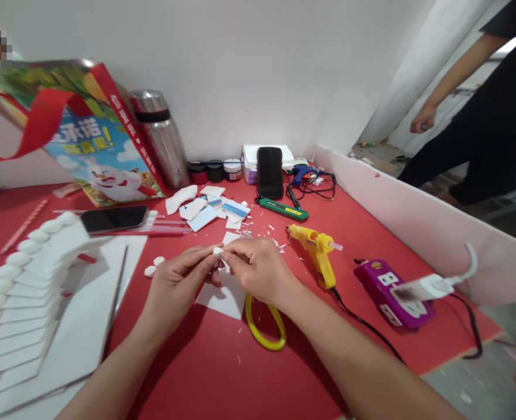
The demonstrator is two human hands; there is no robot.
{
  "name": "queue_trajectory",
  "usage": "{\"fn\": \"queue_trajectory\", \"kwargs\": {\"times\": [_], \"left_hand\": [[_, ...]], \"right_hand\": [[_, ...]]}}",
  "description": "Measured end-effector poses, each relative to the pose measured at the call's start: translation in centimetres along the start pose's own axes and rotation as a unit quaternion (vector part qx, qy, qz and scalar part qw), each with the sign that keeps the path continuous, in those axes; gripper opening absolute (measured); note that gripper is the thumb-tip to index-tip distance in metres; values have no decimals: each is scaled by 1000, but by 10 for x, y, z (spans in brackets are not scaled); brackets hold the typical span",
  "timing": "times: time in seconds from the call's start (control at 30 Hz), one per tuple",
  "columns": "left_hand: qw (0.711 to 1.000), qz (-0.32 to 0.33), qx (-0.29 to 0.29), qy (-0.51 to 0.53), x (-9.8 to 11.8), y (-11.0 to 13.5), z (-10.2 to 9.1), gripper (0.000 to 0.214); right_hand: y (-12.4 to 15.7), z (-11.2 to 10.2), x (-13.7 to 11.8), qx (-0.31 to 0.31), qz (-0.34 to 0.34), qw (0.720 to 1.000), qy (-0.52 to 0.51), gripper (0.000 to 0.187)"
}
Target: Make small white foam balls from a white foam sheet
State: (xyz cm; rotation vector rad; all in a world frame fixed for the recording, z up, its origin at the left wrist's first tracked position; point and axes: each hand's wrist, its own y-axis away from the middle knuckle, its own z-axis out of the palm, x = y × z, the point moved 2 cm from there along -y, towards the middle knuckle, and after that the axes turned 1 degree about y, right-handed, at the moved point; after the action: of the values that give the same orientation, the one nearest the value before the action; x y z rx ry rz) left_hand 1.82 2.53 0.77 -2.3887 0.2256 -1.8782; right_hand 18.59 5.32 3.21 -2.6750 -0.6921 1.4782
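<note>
Over the middle of the red table, my left hand (176,280) and my right hand (258,262) meet at the fingertips. Both pinch a small white piece (218,251), which looks like one of the white foam discs; the fingers cover most of it. Beneath them lies a sheet of white card (225,297). A yellow loop (266,335), perhaps a tool's handle, sticks out under my right wrist. Several loose white discs (155,267) rest beside my left hand. At the left, a curved stair-like model (25,315) of white card has discs along its outer edge.
A yellow glue gun (316,251) and a purple power strip (393,294) with cords lie to the right. Behind are card scraps (205,213), a green cutter (283,209), phones (114,219), a steel flask (164,140) and a gift box (104,146). Another person (480,111) stands beyond the partition.
</note>
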Motion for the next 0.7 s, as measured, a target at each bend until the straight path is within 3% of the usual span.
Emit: {"fn": "queue_trajectory", "kwargs": {"times": [0.3, 0.7], "left_hand": [[993, 69, 27, -94, -2, 2, 3, 18], [998, 13, 40, -46, -9, 2, 3, 19]], "right_hand": [[-1, 6, 3, -18, 24, 999, 38, 29], [1, 8, 4, -17, 38, 997, 70, 28]]}}
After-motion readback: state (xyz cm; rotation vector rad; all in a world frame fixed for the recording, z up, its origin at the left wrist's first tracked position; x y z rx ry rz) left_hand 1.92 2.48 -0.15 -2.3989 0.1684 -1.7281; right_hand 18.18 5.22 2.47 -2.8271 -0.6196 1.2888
